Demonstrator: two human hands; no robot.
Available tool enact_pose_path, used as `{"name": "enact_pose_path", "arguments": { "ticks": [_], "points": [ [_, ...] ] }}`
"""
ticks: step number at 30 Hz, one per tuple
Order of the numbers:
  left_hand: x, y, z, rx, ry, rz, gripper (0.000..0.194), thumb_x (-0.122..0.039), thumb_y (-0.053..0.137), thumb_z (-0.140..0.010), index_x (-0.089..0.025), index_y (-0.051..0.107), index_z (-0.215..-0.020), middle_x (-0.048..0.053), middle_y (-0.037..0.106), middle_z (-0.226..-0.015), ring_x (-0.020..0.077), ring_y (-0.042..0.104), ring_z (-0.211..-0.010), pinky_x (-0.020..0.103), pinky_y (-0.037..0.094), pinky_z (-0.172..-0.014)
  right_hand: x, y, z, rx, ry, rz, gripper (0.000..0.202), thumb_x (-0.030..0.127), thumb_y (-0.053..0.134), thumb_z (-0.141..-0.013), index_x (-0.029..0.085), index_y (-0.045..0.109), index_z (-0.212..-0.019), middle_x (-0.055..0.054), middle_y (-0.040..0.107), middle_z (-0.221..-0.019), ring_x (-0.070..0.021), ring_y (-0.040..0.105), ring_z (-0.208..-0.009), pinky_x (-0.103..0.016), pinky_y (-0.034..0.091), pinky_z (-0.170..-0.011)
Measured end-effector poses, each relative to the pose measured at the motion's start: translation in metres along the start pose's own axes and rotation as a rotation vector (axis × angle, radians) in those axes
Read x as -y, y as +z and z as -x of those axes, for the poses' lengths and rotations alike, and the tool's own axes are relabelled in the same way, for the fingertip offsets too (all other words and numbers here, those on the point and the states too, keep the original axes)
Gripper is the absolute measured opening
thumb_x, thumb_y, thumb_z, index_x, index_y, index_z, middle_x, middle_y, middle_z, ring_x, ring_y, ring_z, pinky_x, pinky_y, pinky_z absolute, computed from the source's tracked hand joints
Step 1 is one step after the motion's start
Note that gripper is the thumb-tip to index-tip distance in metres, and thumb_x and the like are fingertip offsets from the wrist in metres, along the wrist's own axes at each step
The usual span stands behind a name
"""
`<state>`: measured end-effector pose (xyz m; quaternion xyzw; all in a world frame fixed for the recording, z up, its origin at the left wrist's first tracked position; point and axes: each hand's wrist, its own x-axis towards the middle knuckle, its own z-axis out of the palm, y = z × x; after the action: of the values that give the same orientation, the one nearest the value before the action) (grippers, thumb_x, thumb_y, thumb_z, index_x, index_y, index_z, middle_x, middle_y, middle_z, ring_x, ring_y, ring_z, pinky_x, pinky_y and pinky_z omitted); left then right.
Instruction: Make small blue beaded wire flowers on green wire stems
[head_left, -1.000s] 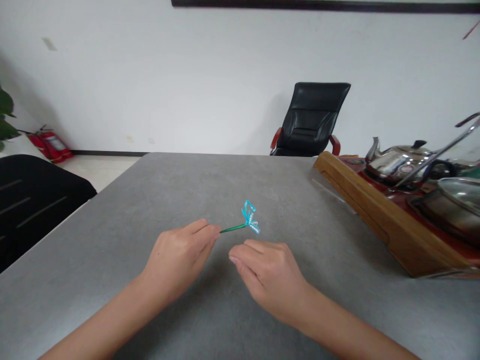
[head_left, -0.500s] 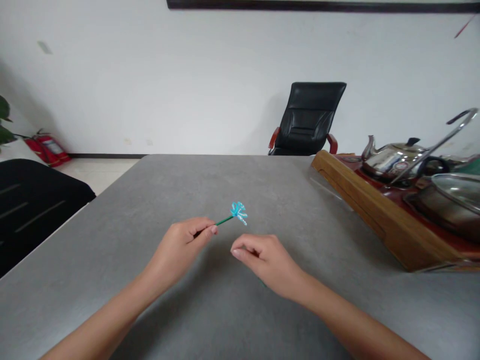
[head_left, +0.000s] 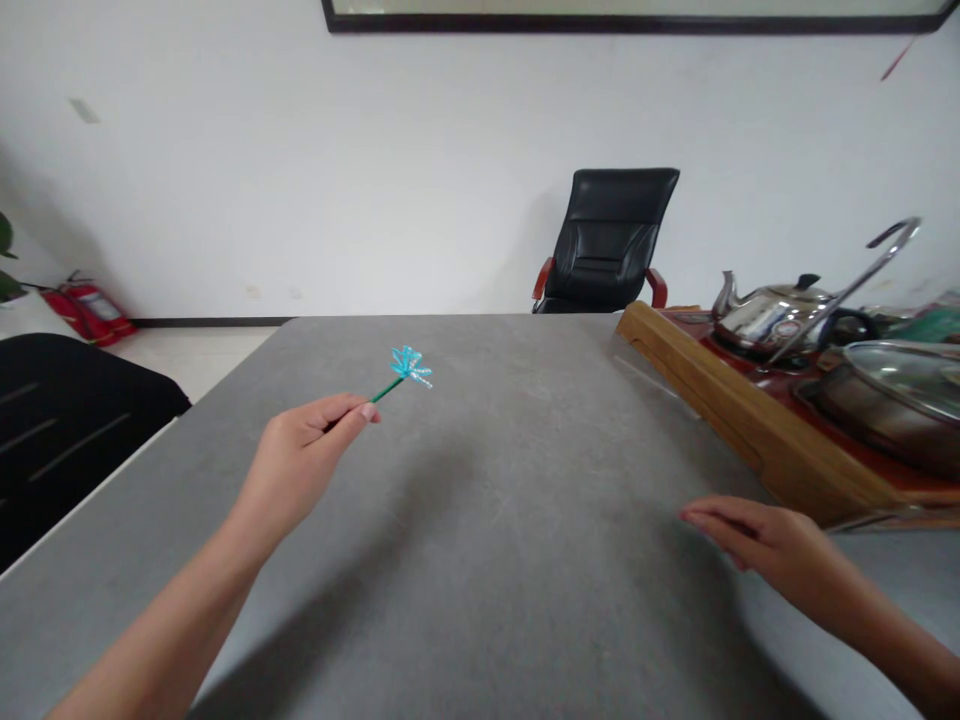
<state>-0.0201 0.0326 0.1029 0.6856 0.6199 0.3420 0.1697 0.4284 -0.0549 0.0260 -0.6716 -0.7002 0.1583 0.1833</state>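
A small artificial flower (head_left: 409, 366) with light-blue glittery loops and a thin green stem is pinched between the thumb and fingers of my left hand (head_left: 307, 440). The bloom points up and right, held above the grey table (head_left: 510, 600); the stem's lower end is hidden in the hand. Over the table's right side, apart from the flower, is my right hand (head_left: 757, 540), its thumb and fingers pressed together. Whatever they may hold is hidden. The wooden tray's near edge is just beyond this hand.
At right, a wooden tea tray (head_left: 750, 430) bears a steel kettle (head_left: 776, 318), a curved metal spout (head_left: 847, 292) and a glass-lidded pot (head_left: 892, 400). A black chair (head_left: 615, 235) stands behind the table, another dark chair (head_left: 82, 420) at left, with red fire extinguishers (head_left: 90, 308) beyond.
My left hand has moved left and away from me with the flower. My right hand has moved far right, towards the tray. A green bit seen beneath the right hand earlier no longer shows.
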Motion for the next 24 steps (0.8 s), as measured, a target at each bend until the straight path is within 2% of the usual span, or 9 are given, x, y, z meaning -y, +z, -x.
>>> {"name": "enact_pose_path", "arguments": {
  "ticks": [3, 6, 7, 11, 14, 16, 18, 21, 24],
  "points": [
    [-0.006, 0.004, 0.003, 0.066, 0.001, 0.073, 0.031, -0.044, 0.05, -0.083, -0.02, 0.069, -0.079, -0.001, 0.068, -0.078, 0.02, 0.059, -0.08, 0.023, 0.04, -0.067, 0.004, -0.01, 0.01, -0.189, -0.133, 0.273, 0.04, 0.055, 0.065, -0.071, 0.027, 0.072, -0.099, -0.009, 0.071, -0.099, -0.0327, 0.064, -0.092, -0.045, 0.05, -0.075],
    [-0.016, 0.014, 0.011, 0.193, 0.045, 0.181, 0.028, -0.04, 0.051, -0.082, -0.02, 0.069, -0.073, -0.001, 0.068, -0.075, 0.0182, 0.058, -0.075, 0.024, 0.04, -0.068, 0.054, -0.006, 0.004, -0.292, -0.313, 0.193, 0.023, 0.043, 0.059, -0.081, 0.027, 0.073, -0.074, -0.008, 0.07, -0.099, -0.03, 0.061, -0.099, -0.049, 0.045, -0.087],
    [-0.02, 0.018, 0.014, 0.23, 0.052, 0.213, 0.028, -0.039, 0.052, -0.082, -0.02, 0.069, -0.072, -0.001, 0.067, -0.074, 0.0177, 0.058, -0.074, 0.024, 0.04, -0.067, 0.077, -0.001, -0.001, -0.292, -0.35, 0.113, 0.019, 0.039, 0.059, -0.082, 0.026, 0.073, -0.08, -0.008, 0.069, -0.102, -0.0286, 0.06, -0.1, -0.048, 0.043, -0.09],
    [-0.031, 0.028, 0.026, 0.37, 0.012, 0.315, 0.028, -0.037, 0.052, -0.081, -0.019, 0.069, -0.07, -0.002, 0.06, -0.062, 0.0139, 0.05, -0.061, 0.022, 0.037, -0.056, 0.167, 0.036, -0.028, -0.121, -0.408, -0.307, 0.035, 0.034, 0.063, -0.082, 0.026, 0.062, -0.116, -0.008, 0.065, -0.112, -0.0246, 0.056, -0.106, -0.043, 0.044, -0.092],
    [-0.032, 0.035, 0.03, 0.425, -0.017, 0.418, 0.028, -0.037, 0.052, -0.081, -0.017, 0.068, -0.069, -0.002, 0.058, -0.061, 0.0134, 0.05, -0.06, 0.022, 0.037, -0.057, 0.204, 0.07, -0.049, 0.013, -0.397, -0.614, 0.036, 0.038, 0.065, -0.081, 0.024, 0.061, -0.114, -0.008, 0.062, -0.116, -0.0242, 0.054, -0.108, -0.043, 0.04, -0.095],
    [-0.029, 0.04, 0.03, 0.469, 0.007, 0.507, 0.029, -0.037, 0.052, -0.082, -0.016, 0.067, -0.068, -0.001, 0.059, -0.063, 0.014, 0.051, -0.063, 0.023, 0.039, -0.061, 0.214, 0.089, -0.061, 0.132, -0.344, -0.858, 0.037, 0.038, 0.064, -0.081, 0.022, 0.059, -0.114, -0.006, 0.064, -0.106, -0.0199, 0.059, -0.097, -0.036, 0.045, -0.087],
    [-0.024, 0.046, 0.029, 0.515, -0.002, 0.583, 0.031, -0.037, 0.05, -0.083, -0.015, 0.067, -0.071, 0.001, 0.061, -0.065, 0.0143, 0.051, -0.064, 0.024, 0.04, -0.063, 0.215, 0.102, -0.069, 0.222, -0.28, -1.04, 0.036, 0.04, 0.062, -0.081, 0.019, 0.058, -0.11, -0.001, 0.062, -0.081, -0.0138, 0.057, -0.07, -0.027, 0.046, -0.065],
    [-0.017, 0.056, 0.027, 0.485, -0.12, 0.585, 0.032, -0.041, 0.054, -0.08, -0.014, 0.064, -0.066, -0.004, 0.044, -0.051, 0.0091, 0.036, -0.049, 0.02, 0.028, -0.048, 0.211, 0.111, -0.074, 0.197, -0.223, -1.118, 0.03, 0.04, 0.063, -0.08, 0.016, 0.061, -0.098, 0.005, 0.049, -0.062, -0.0087, 0.042, -0.053, -0.021, 0.034, -0.05],
    [-0.011, 0.066, 0.026, 0.526, -0.177, 0.62, 0.034, -0.045, 0.056, -0.08, -0.013, 0.063, -0.07, -0.007, 0.03, -0.048, 0.0072, 0.022, -0.045, 0.02, 0.017, -0.044, 0.205, 0.114, -0.074, 0.132, -0.131, -1.177, 0.025, 0.041, 0.063, -0.08, 0.016, 0.061, -0.083, 0.002, 0.054, -0.064, -0.0079, 0.036, -0.05, -0.022, 0.028, -0.046]
  ]
}}
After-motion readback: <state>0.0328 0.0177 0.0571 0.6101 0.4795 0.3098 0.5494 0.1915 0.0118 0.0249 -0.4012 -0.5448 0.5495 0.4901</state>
